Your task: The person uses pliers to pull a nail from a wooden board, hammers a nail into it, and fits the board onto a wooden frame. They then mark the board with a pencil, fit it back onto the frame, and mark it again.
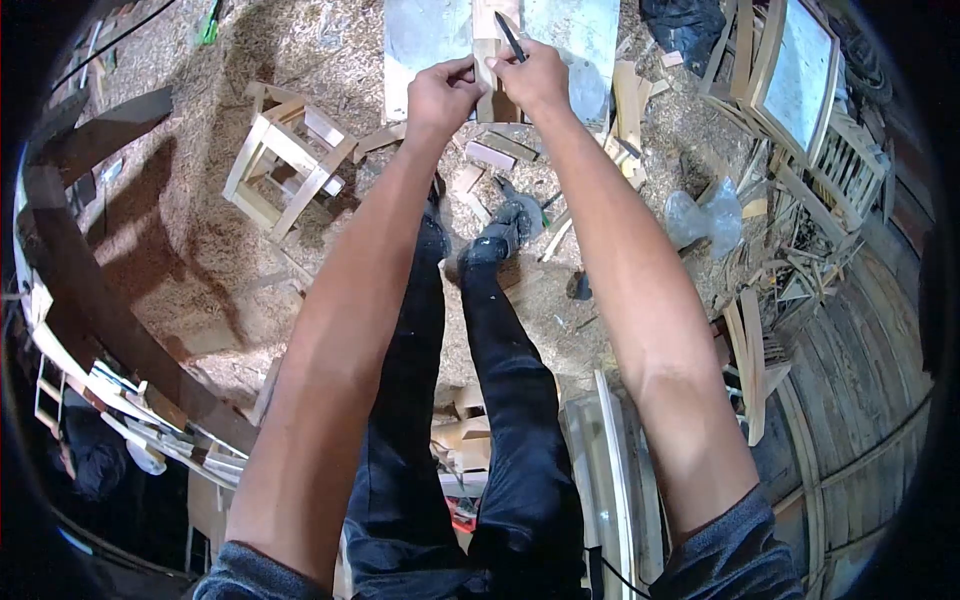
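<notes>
At the top of the view, my left hand is closed, its thumb and fingers pinching the edge of a pale wooden strip. A slim black pen sticks up out of my right hand, which is closed around it. The right thumb and fingertips also come against the strip's other side. The strip lies along the middle of a pale, flat work surface. My fingers hide part of the strip.
A small wooden frame stands on the shavings-covered floor at left. Wood offcuts lie near my feet. A clear plastic bag, a black bag and a wooden frame with a pale panel are at right.
</notes>
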A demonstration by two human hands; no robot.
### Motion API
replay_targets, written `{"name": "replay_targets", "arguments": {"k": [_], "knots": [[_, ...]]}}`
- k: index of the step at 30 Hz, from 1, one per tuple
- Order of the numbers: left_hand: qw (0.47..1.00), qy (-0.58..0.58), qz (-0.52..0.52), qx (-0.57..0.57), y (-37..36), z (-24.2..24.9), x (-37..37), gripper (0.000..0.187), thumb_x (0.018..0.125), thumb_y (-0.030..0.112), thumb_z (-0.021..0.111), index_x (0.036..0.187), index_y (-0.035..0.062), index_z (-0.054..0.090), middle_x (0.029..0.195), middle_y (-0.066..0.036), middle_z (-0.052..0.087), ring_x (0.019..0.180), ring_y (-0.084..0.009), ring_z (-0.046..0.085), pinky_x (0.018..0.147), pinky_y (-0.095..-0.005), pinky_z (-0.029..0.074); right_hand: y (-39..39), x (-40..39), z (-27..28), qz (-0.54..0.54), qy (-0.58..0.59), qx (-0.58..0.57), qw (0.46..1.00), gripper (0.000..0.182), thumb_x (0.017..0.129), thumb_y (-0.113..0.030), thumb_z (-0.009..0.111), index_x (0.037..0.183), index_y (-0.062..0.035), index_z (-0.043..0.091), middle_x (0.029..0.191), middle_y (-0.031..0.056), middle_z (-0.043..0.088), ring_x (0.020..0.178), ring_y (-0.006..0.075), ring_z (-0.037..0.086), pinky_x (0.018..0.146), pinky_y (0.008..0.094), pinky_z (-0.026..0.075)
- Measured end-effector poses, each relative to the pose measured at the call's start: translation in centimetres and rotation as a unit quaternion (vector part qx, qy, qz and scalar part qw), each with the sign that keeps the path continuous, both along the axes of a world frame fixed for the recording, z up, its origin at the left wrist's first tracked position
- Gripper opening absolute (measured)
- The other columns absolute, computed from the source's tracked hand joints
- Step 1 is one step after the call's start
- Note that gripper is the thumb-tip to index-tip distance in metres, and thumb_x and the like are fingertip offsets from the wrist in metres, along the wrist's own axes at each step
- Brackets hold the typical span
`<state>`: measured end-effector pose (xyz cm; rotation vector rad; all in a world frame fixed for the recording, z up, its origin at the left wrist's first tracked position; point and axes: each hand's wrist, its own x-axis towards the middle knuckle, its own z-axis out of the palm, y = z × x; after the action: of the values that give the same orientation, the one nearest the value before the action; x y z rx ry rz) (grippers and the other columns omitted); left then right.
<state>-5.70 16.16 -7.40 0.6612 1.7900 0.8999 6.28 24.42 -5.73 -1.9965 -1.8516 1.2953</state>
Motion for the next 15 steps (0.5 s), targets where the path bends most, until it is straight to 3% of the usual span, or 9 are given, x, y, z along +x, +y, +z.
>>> {"name": "replay_targets", "arguments": {"k": [2, 4, 6, 7, 11, 14, 15], "knots": [[1.0, -0.006, -0.001, 0.004, 0.0, 0.0, -0.2, 0.052, 0.069, 0.006, 0.081, 0.118, -0.0013, 0.067, 0.089, -0.008, 0.073, 0.072, -0.0095, 0.064, 0.069, -0.0257, 0.055, 0.2, 0.1, -0.5, 0.03, -0.018, 0.008, 0.999, 0.029, 0.072, -0.033, 0.083, 0.087, -0.01, 0.072, 0.078, 0.0077, 0.072, 0.075, 0.0219, 0.069, 0.074, 0.0358, 0.054], [0.993, 0.075, -0.094, 0.007, 0.4, 1.7, -0.5, 0.05, 0.072, 0.004, 0.081, 0.119, -0.0018, 0.065, 0.094, -0.008, 0.072, 0.08, -0.0098, 0.064, 0.074, -0.0266, 0.055, 0.9, 0.0, 0.7, 0.049, -0.034, -0.013, 0.998, 0.03, 0.072, -0.034, 0.082, 0.087, -0.0107, 0.071, 0.079, 0.0073, 0.071, 0.076, 0.0217, 0.069, 0.074, 0.0358, 0.054], [0.994, 0.056, -0.091, 0.023, 0.9, 1.1, -0.7, 0.048, 0.068, 0.007, 0.084, 0.111, -0.0007, 0.064, 0.089, -0.01, 0.072, 0.079, -0.0131, 0.067, 0.074, -0.0291, 0.055, 1.6, -0.1, 1.5, 0.081, -0.026, -0.049, 0.995, 0.025, 0.075, -0.026, 0.079, 0.093, -0.0088, 0.071, 0.087, 0.0154, 0.072, 0.085, 0.0317, 0.07, 0.079, 0.0397, 0.055], [0.99, 0.079, -0.113, -0.012, 1.6, 1.8, -0.8, 0.046, 0.066, 0.007, 0.084, 0.107, -0.0002, 0.063, 0.089, -0.013, 0.072, 0.081, -0.0189, 0.069, 0.074, -0.0315, 0.056, 1.8, 0.0, 1.2, 0.091, -0.035, -0.046, 0.994, 0.026, 0.079, -0.027, 0.075, 0.097, -0.0092, 0.072, 0.089, 0.0163, 0.072, 0.087, 0.0333, 0.069, 0.081, 0.0407, 0.055], [0.97, 0.141, -0.177, -0.083, 3.0, 1.4, -1.2, 0.046, 0.062, 0.01, 0.083, 0.101, 0.0012, 0.06, 0.094, -0.019, 0.071, 0.091, -0.0318, 0.07, 0.08, -0.0375, 0.056, 1.9, 0.1, -0.2, 0.124, -0.049, -0.009, 0.991, 0.025, 0.078, -0.032, 0.076, 0.087, -0.0098, 0.071, 0.079, 0.0119, 0.071, 0.076, 0.0274, 0.069, 0.073, 0.0389, 0.054], [0.95, 0.18, -0.214, -0.139, 4.2, 2.2, -1.3, 0.048, 0.062, 0.011, 0.082, 0.103, 0.0006, 0.06, 0.097, -0.021, 0.07, 0.095, -0.0361, 0.068, 0.084, -0.0399, 0.055, 1.9, 0.2, -0.1, 0.127, -0.057, 0.017, 0.99, 0.028, 0.085, -0.029, 0.062, 0.09, -0.0031, 0.069, 0.079, 0.0211, 0.068, 0.078, 0.0398, 0.067, 0.072, 0.046, 0.053], [0.951, 0.201, -0.209, -0.102, 4.0, 2.3, -1.3, 0.051, 0.063, 0.019, 0.088, 0.099, 0.0005, 0.058, 0.087, -0.019, 0.07, 0.086, -0.0371, 0.069, 0.076, -0.0396, 0.055, 1.9, 0.1, -0.1, 0.123, -0.064, 0.018, 0.99, 0.028, 0.085, -0.029, 0.063, 0.09, -0.0022, 0.069, 0.08, 0.0215, 0.068, 0.079, 0.0397, 0.067, 0.073, 0.0458, 0.053]]}}
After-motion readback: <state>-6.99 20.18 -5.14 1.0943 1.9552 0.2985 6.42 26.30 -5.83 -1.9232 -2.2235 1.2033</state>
